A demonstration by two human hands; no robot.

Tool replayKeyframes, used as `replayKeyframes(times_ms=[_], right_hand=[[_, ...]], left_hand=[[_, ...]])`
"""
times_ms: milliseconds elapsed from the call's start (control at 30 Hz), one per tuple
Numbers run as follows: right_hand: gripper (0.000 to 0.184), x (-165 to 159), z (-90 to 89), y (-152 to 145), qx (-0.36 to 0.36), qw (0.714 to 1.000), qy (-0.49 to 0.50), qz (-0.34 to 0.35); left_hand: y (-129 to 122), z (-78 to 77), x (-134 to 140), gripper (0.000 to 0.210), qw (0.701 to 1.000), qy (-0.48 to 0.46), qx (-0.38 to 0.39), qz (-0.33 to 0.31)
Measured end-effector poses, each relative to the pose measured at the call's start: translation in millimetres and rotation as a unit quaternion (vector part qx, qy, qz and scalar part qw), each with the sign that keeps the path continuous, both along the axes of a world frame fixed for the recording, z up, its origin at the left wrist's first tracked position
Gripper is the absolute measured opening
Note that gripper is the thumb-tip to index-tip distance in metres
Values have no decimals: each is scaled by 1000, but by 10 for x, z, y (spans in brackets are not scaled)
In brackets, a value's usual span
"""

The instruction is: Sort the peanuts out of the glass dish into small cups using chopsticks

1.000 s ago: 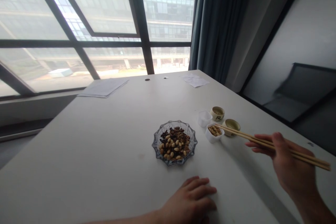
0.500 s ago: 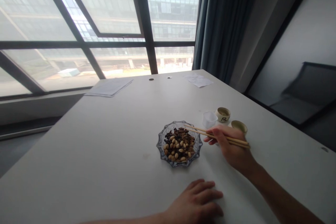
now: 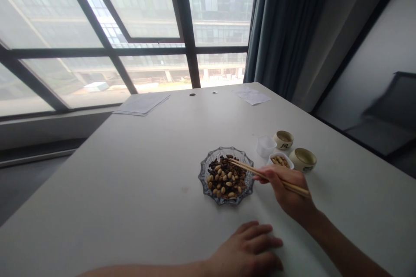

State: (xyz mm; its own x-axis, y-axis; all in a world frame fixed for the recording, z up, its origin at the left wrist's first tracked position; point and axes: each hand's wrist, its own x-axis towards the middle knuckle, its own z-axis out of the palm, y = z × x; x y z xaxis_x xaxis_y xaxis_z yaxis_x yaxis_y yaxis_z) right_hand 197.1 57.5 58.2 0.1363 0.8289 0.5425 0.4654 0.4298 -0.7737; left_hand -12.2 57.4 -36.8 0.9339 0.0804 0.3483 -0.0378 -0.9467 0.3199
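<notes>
Paper stack (image 3: 141, 104) way ahead-left of grip (image 3: 286, 188), loose sheets (image 3: 255, 97) ahead, dark curtain (image 3: 286, 30) beyond (super bright window (image 3: 146, 4) too).

- chopsticks (image 3: 248, 167): pale tan
- bowl (image 3: 204, 184): clear grey glass, darker rim
- oval nuts (image 3: 223, 190): light tan
- small pieces (image 3: 213, 164): dark brown
- far cup (image 3: 283, 140): cream, black character, olive inside
- tabletop (image 3: 146, 173): white
- curtain (image 3: 279, 21): deep blue-grey
- window frame (image 3: 189, 50): black

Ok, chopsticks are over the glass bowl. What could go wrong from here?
The pale nuts look rounded, so one might slip from the chopsticks if picked up. The right hand is right beside the white cup of nuts and partly hides it in this view; a bump could tip it.
</notes>
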Motion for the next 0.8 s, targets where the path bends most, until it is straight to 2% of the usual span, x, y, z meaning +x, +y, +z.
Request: replayKeyframes(times_ms=[133, 300, 533, 800], right_hand=[[34, 80, 117, -68, 20, 990, 84, -112], [39, 442, 206, -24, 20, 950, 216, -224], [45, 833, 192, 69, 51, 915, 307, -255], [50, 836, 256, 51, 55, 927, 241, -281]], left_hand=[[7, 27, -13, 24, 1000, 11, 10, -2], [19, 45, -26, 25, 1000, 26, 7, -4], [21, 64, -31, 24, 999, 46, -11, -16], [20, 58, -27, 22, 999, 48, -5, -12]])
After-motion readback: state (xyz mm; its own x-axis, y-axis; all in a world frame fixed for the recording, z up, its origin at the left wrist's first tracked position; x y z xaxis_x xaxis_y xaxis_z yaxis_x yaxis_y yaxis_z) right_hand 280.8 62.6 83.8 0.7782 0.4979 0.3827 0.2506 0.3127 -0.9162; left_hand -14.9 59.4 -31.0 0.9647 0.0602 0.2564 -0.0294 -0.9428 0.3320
